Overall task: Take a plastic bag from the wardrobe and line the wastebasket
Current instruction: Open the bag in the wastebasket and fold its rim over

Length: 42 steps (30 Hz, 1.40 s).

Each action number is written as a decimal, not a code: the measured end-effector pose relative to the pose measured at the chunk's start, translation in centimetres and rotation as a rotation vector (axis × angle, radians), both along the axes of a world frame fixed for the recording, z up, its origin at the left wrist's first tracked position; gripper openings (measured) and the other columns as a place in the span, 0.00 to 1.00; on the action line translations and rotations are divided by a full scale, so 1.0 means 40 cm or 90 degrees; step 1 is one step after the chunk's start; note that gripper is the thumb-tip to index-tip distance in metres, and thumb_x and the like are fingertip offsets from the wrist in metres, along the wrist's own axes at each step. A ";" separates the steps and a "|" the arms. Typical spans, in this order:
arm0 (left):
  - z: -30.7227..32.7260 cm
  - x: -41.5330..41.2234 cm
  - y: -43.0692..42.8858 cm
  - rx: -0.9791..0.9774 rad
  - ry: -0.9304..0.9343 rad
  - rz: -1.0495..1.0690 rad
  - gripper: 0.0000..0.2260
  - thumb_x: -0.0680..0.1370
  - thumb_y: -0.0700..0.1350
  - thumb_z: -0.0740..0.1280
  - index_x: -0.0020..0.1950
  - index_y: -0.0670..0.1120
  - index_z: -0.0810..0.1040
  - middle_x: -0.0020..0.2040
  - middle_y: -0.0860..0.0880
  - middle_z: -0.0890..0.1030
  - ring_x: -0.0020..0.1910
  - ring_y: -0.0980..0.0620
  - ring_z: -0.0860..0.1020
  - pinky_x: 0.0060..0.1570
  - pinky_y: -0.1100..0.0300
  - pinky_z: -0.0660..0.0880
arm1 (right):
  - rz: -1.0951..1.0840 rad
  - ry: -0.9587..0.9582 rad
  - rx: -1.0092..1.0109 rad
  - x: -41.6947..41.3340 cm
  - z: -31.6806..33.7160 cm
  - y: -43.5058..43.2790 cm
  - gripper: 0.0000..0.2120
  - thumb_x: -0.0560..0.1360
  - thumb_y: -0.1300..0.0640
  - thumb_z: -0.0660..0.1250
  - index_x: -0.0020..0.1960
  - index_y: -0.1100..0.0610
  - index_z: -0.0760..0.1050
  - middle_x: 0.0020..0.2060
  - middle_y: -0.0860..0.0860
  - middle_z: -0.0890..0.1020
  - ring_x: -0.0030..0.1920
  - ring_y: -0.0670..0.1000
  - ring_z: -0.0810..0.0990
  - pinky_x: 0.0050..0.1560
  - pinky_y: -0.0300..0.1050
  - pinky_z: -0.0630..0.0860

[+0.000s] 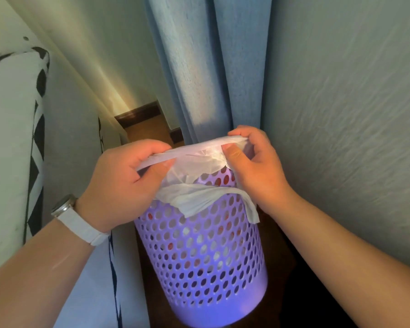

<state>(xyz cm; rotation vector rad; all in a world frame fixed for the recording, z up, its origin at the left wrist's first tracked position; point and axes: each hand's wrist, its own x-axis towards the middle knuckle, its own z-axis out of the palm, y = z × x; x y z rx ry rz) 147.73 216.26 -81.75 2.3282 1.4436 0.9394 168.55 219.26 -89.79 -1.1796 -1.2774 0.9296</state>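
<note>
Both forearms reach forward and inward from the lower corners, with the wrists nearly level. The left hand point(128, 183) is turned palm-in, its fingers curled over the top of the white plastic bag point(199, 159) and its thumb pressed against the film from the near side. This grip pinches the bag's gathered upper edge. The right hand point(253, 162) mirrors it: knuckles up, fingers hooked over the far side of the same edge, thumb flat on the near face. Its grip is likewise pinching the plastic bag.

Between the two grips the edge runs as a taut, bunched band. Below them the film hangs crumpled into the mouth of the purple perforated wastebasket point(199, 256), with a loose flap draped over its near rim, just under the right grip. The wastebasket stands upright on the dark floor point(279, 245) beneath the hands.

A white watch point(64, 207) sits on the left wrist. Beyond the grips hangs a blue curtain point(199, 67), with a pale wall point(341, 114) to their right and a bed point(7, 138) with black-and-white trim to their left.
</note>
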 end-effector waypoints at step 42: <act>-0.022 -0.008 0.035 0.033 0.163 -0.042 0.15 0.80 0.45 0.58 0.64 0.44 0.75 0.56 0.49 0.74 0.51 0.51 0.74 0.50 0.58 0.71 | -0.111 -0.076 0.158 -0.010 0.002 -0.001 0.03 0.73 0.54 0.65 0.47 0.51 0.73 0.46 0.40 0.73 0.50 0.45 0.75 0.53 0.40 0.71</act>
